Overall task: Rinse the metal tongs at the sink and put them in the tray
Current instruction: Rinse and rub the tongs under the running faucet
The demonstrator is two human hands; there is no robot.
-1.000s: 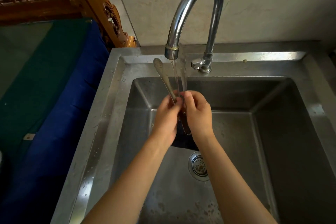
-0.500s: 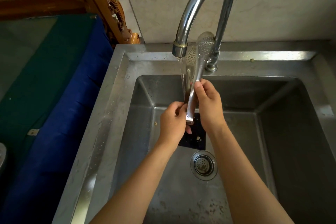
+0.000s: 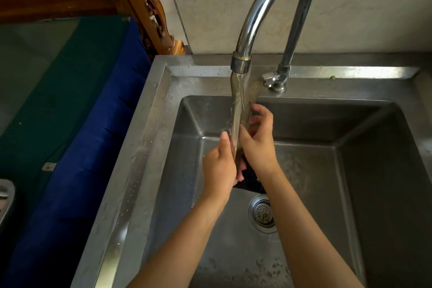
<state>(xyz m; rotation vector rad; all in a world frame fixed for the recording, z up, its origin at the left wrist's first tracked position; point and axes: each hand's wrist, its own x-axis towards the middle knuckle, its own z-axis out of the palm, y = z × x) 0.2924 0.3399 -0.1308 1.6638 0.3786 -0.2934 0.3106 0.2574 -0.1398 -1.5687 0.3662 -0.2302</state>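
We are in the rinsing step. At centre frame our left hand [image 3: 219,168] grips the lower end of the metal tongs [image 3: 252,92] and our right hand [image 3: 259,138] curls round their middle, holding them upright in the faucet [image 3: 268,7] stream over the sink [image 3: 350,194]. Next, we judge, they must go to the tray [image 3: 5,194], seemingly the metal rim at far left.

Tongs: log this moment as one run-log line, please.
phase: rinsing | tongs: upright under faucet stream, over sink | left hand: grips lower end | right hand: holds middle | placement: not yet done
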